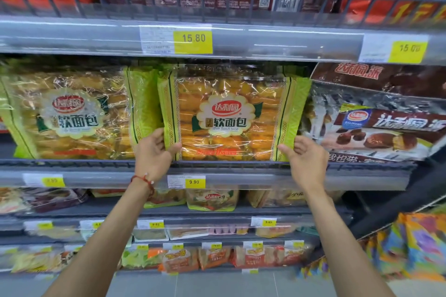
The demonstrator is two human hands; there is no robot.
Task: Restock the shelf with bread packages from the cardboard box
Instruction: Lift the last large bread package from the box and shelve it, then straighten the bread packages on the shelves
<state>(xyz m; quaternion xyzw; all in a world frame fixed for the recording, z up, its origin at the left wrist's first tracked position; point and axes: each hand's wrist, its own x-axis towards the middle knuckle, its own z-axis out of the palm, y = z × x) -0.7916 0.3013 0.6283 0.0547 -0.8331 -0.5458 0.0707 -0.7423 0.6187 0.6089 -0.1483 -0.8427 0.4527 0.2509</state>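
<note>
Two hands frame one bread pack point(231, 113), which stands upright on the shelf point(241, 179) behind its front rail, between a matching pack point(67, 113) on the left and chocolate-cake bags point(386, 128) on the right. My left hand point(154, 152) pinches its lower left corner; my right hand point(306, 157) pinches the lower right. I'd best push it back evenly, label facing out, square with its neighbour, then let go gently. No box shows.
</note>
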